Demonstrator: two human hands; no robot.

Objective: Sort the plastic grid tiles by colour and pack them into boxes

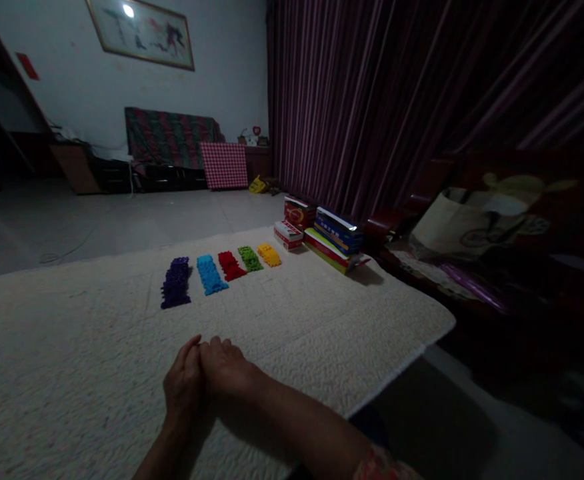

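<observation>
At the near side of the cream quilted cover [297, 353], my left hand [183, 381] and my right hand [227, 367] rest against each other with fingers curled in. No object shows in either one, though the palms are partly hidden. Beyond them, small interlocking plastic pieces lie in separate colour groups. From left to right these are a purple row [176, 283], a light blue row [210, 274], a red row [231, 265], a green row [250, 259] and a yellow row [270, 255]. The hands are apart from all of the rows.
Cardboard boxes stand at the far right of the cover: a blue box [338, 230] on a red and green box [329, 251], a red box [299, 212] and a white and red box [289, 235]. The cover's edge drops off at right, near a dark chair with a bag [455, 223].
</observation>
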